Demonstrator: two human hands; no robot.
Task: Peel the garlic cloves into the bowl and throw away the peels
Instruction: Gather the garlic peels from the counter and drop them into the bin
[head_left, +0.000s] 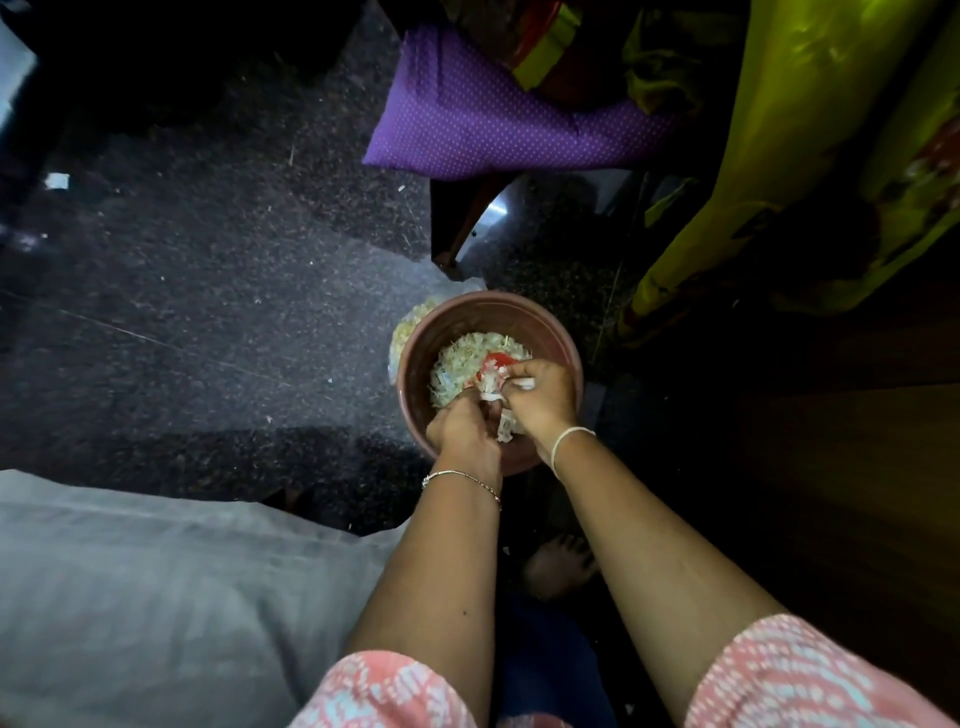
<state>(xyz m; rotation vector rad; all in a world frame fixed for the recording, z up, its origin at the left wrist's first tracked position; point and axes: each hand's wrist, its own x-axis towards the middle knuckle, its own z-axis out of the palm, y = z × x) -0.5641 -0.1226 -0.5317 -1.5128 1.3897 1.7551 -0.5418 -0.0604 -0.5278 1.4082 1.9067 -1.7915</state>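
Much of the head view is lying in deep shadow: the side past 3 o'clock is showing only dark brown, and the top left corner is too black to read. The curled fingers are hiding whether a clove is sitting inside the hands. The bowl (470, 303), just right of centre on the speckled floor (208, 260), is holding a pale heap (460, 366) of shreds, with something red (503, 358) poking out at the heap's 3 o'clock edge; I cannot tell what it is. Over the bowl's 6 o'clock rim the left hand (462, 426) and right hand (545, 397) are meeting, fingers clamping a white papery peel (492, 396) between them. A clear bag (408, 332) of yellowish bits is peeking out behind the bowl at 9 o'clock, mostly covered. A foot (558, 566) is showing dimly below the bowl.
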